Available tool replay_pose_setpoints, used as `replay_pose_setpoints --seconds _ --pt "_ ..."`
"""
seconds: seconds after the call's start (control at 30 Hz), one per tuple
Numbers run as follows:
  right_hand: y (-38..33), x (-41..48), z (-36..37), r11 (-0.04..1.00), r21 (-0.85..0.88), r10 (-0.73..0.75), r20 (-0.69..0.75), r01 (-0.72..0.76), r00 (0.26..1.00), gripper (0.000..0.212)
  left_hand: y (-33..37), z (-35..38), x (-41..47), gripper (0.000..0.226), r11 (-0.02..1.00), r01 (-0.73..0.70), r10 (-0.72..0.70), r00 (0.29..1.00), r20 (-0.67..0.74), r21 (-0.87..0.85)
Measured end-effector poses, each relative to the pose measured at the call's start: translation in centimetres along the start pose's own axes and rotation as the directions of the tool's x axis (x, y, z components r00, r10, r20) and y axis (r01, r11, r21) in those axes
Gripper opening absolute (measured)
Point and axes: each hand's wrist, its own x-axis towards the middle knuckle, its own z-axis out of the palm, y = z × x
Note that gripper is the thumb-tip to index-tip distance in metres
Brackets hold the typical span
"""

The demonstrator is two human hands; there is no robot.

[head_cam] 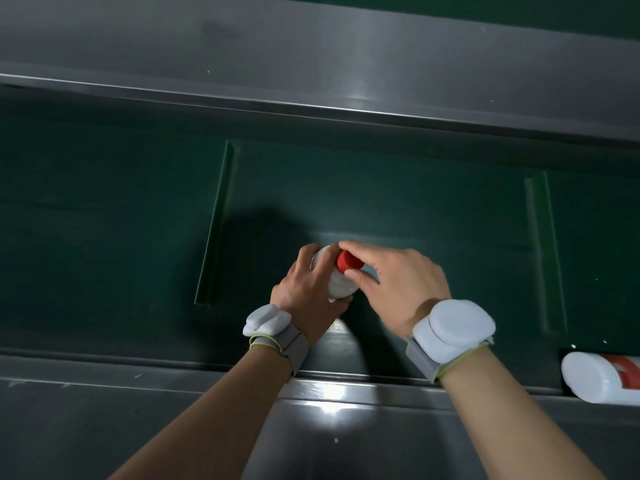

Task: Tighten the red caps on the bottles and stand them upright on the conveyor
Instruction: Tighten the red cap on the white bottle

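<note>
Over the green conveyor belt (398, 202), near its front edge, both hands meet on one white bottle (337, 284). Left hand (308, 289) wraps the bottle body from the left side, fingers curled around it, thumb underneath; grip closed on the bottle. Right hand (401, 282) comes in from the right, with thumb and forefinger pinched on the red cap (348, 262); remaining fingers loosely bent. Bottle is held with the cap end toward the camera; cannot tell whether its base touches the belt. Whether the cap is fully seated cannot be judged from this view.

Each wrist carries a white device on a grey strap: left wrist unit (265, 320), right wrist unit (453, 329).

Belt has raised green cleats: one left of the hands (216, 223), one well to the right (545, 251). The hands and bottle are between these two.

Second white bottle (599, 382) with a red-and-white label lies on its side at the lower right, at the front edge of the belt, partly cut off by the frame; its cap is out of view.

Steel rails run along the far side (311, 81) and near side (173, 410) of the belt, the near one showing a bright glare patch.
</note>
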Motion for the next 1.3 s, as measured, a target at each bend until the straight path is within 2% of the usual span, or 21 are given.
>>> replay_pose_setpoints --seconds 0.13,0.2,0.27,0.37,0.57,0.7,0.8,0.9,0.97,1.2,1.3 --pt "0.6 0.8 -1.3 0.994 -0.112 0.004 0.079 0.005 0.997 0.039 0.0 0.1 0.4 0.072 0.998 -0.039 0.039 0.999 -0.002 0.041" --pt "0.6 1.1 -1.7 0.982 -0.186 0.059 0.072 -0.045 0.996 0.032 0.3 0.1 0.7 0.073 0.996 -0.068 0.067 0.997 0.023 0.056" --pt "0.6 1.5 -1.9 0.962 -0.250 0.126 0.061 -0.107 0.990 0.038 0.6 0.2 0.8 0.073 0.996 -0.077 0.075 0.996 0.056 0.053" --pt "0.6 2.0 -1.8 0.965 -0.227 0.148 0.058 -0.132 0.987 0.041 0.8 0.3 1.0 0.075 0.996 -0.070 0.067 0.996 0.063 0.049" --pt "1.0 1.2 -1.8 0.995 -0.097 0.014 0.081 -0.006 0.997 0.026 0.9 0.3 1.3 0.076 0.993 -0.083 0.080 0.996 0.046 0.082" --pt "0.9 1.5 -1.2 0.958 -0.236 0.170 0.005 -0.164 0.985 0.037 1.1 0.4 1.4 0.075 0.994 -0.089 0.083 0.993 0.082 0.068" --pt "0.5 2.1 -0.8 0.940 -0.268 0.206 -0.042 -0.210 0.978 0.039 1.4 0.3 1.7 0.075 0.992 -0.098 0.091 0.991 0.096 0.079" --pt "0.7 2.1 -1.5 0.979 -0.176 0.114 0.056 -0.102 0.992 0.024 1.1 0.0 1.7 0.079 0.995 -0.077 0.073 0.995 0.069 0.057" --pt "0.8 1.9 -1.6 0.986 -0.164 0.056 0.082 -0.042 0.995 0.024 0.9 0.0 1.7 0.081 0.995 -0.082 0.079 0.996 0.048 0.064" --pt "0.2 2.7 -0.2 0.960 -0.274 0.050 -0.007 -0.050 0.999 0.033 0.5 -0.2 2.0 0.080 0.996 -0.071 0.068 0.996 0.055 0.056" --pt "0.0 3.1 0.1 0.943 -0.333 -0.048 -0.064 0.024 0.997 0.036 0.4 -0.5 2.2 0.081 0.995 -0.078 0.073 0.995 0.071 0.062"
